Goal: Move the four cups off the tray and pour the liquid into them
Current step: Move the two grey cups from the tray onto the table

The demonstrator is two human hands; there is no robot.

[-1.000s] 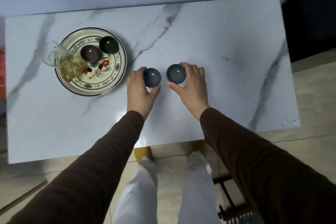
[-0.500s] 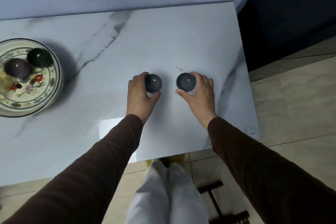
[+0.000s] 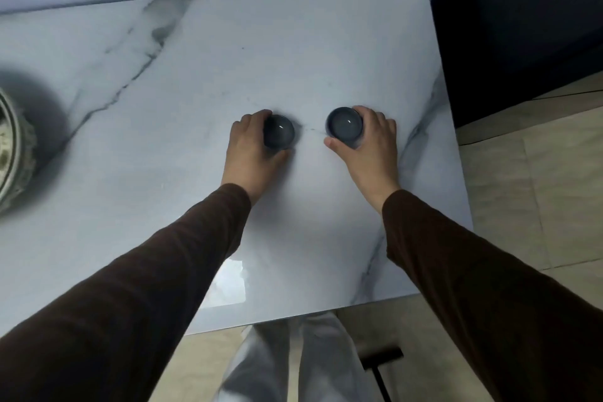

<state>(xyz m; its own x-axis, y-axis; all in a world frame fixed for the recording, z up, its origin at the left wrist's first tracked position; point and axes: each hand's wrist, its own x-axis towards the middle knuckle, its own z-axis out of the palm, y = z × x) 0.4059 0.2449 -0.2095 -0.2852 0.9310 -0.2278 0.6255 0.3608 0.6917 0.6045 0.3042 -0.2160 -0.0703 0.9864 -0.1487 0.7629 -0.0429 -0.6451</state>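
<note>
Two small dark grey cups stand upright on the white marble table (image 3: 195,59). My left hand (image 3: 251,150) wraps around the left cup (image 3: 279,135) from its left side. My right hand (image 3: 368,147) grips the right cup (image 3: 344,126) from its right side, thumb in front. The cups sit about a hand's width apart, toward the right half of the table. Only the rim of the patterned tray (image 3: 16,153) shows at the left edge of the view; the other cups and the pitcher are out of sight.
The table's right edge (image 3: 453,140) lies close to my right hand, with tiled floor beyond it. A dark cabinet (image 3: 522,26) stands at the back right. My legs and a black stool base (image 3: 381,365) show below the table's near edge.
Both hands have carried their cups further right across the table and slightly apart. The view has swung right, so the tray has slid almost out of frame at the left.
</note>
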